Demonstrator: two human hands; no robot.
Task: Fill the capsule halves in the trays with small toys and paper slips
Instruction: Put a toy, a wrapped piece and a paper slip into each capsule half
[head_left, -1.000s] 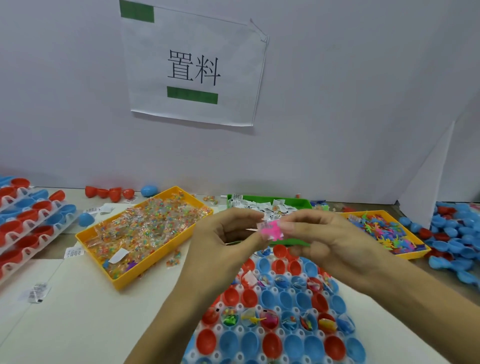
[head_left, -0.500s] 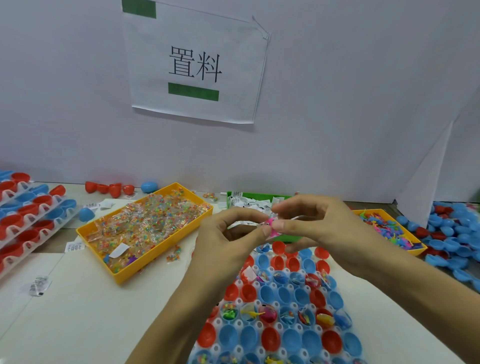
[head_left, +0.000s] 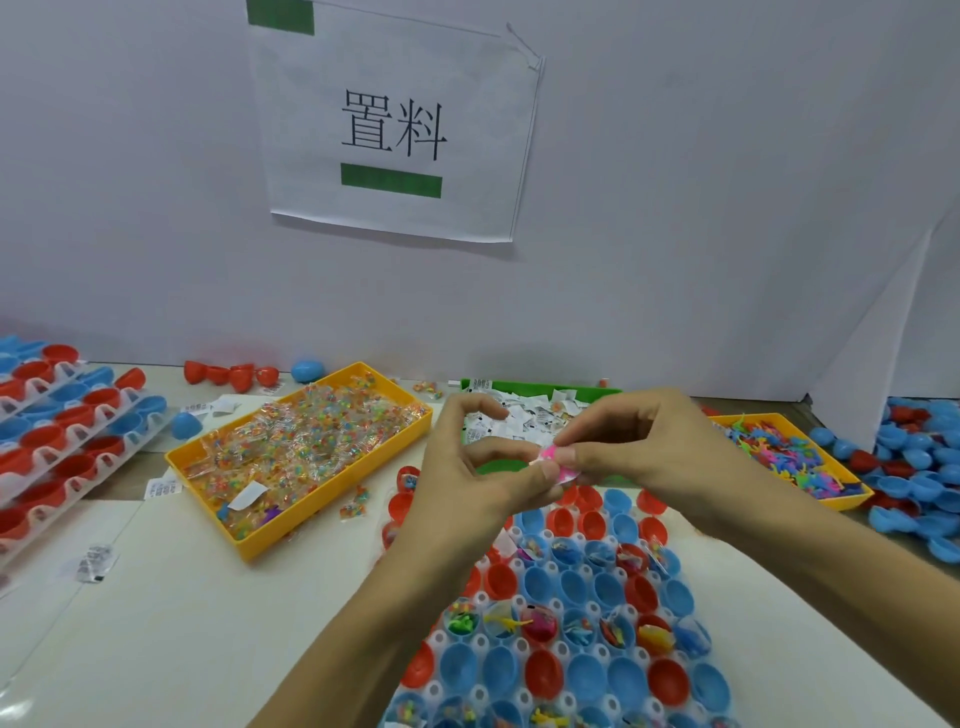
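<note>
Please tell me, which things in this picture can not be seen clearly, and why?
- Pink toy, head view: mostly covered by the left hand and right hand pinching it; shape unclear.
- Green tray: front hidden behind both hands.
- Capsule tray: cut off by the bottom edge.
- Paper slips: print too small to read.

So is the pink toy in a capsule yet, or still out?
Out. Both hands pinch the pink toy above the capsule tray.
</note>
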